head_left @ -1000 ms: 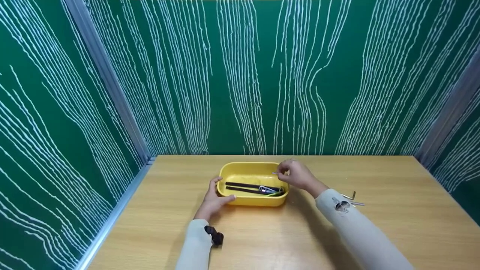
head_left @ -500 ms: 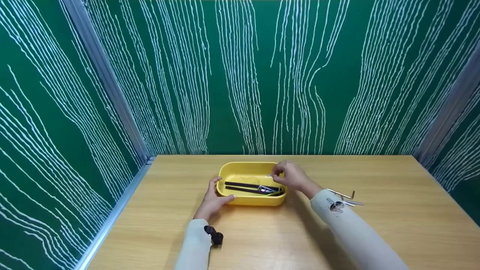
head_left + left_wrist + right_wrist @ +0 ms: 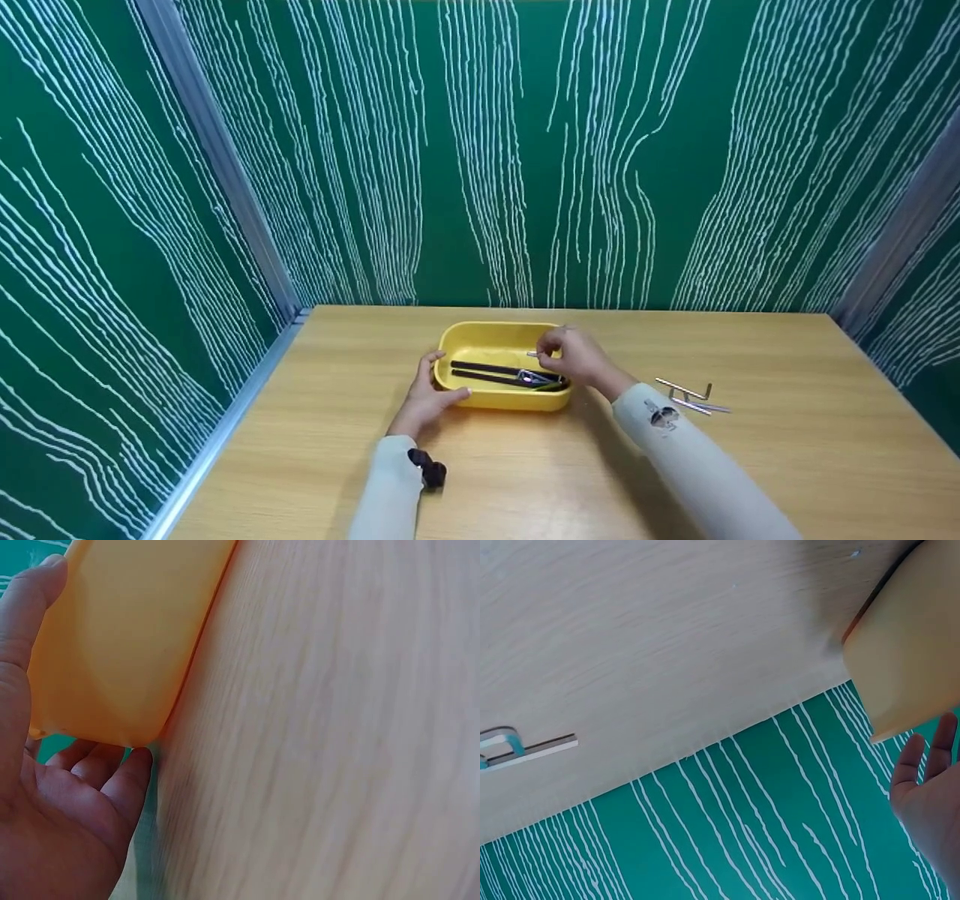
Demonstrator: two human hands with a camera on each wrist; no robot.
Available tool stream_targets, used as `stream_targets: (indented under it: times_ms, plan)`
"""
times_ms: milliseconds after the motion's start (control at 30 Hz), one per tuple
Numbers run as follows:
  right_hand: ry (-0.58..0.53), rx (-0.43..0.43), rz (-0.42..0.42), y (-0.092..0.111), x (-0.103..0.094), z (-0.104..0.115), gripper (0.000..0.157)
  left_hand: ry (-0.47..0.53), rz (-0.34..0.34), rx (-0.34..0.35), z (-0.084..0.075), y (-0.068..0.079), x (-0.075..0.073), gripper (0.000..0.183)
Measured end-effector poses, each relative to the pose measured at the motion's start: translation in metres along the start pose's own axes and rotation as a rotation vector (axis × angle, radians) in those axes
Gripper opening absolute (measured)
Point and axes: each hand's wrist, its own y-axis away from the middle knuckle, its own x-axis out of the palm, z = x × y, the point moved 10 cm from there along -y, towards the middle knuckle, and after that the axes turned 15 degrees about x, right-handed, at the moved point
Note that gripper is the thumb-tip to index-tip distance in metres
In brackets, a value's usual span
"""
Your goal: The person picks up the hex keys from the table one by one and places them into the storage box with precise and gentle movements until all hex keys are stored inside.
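A yellow plastic tub (image 3: 502, 401) stands on the table. My left hand (image 3: 426, 405) grips its left end, thumb on the near side and fingers round the end wall; the left wrist view shows this hand (image 3: 67, 802) against the tub's wall (image 3: 135, 645). Above the tub's right end, my right hand (image 3: 576, 355) pinches a thin silvery metal rod (image 3: 532, 354), of which only the tip shows. Inside the tub lie two long black rods (image 3: 487, 373) and a shiny metal piece (image 3: 527, 377). The right wrist view catches only part of the right hand (image 3: 930, 802).
Several L-shaped hex keys (image 3: 686, 396) lie on the wooden table (image 3: 525, 480) to the right of the tub, near my right sleeve (image 3: 690, 457). A green wall (image 3: 480, 187) with white lines rises behind the table. A black device (image 3: 428, 470) sits on my left wrist.
My right hand has moved a little to the left over the tub with the metal rod. Its sleeve now uncovers more of the hex keys. The left hand stays at the tub.
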Motion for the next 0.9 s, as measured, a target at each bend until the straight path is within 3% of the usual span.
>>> stream_targets:
  times_ms: [367,667,900]
  plan:
    - [0.011,-0.011,0.021,-0.003,0.018,0.0,0.008,0.011,0.0,0.005,-0.001,0.0,0.002,0.093]
    - [0.015,0.067,0.059,-0.008,0.03,-0.011,0.01,-0.023,0.001,-0.011,0.0,0.0,0.002,0.091]
    - [0.092,0.079,0.074,-0.009,0.036,-0.009,0.009,-0.009,-0.005,-0.026,0.001,0.001,-0.002,0.095]
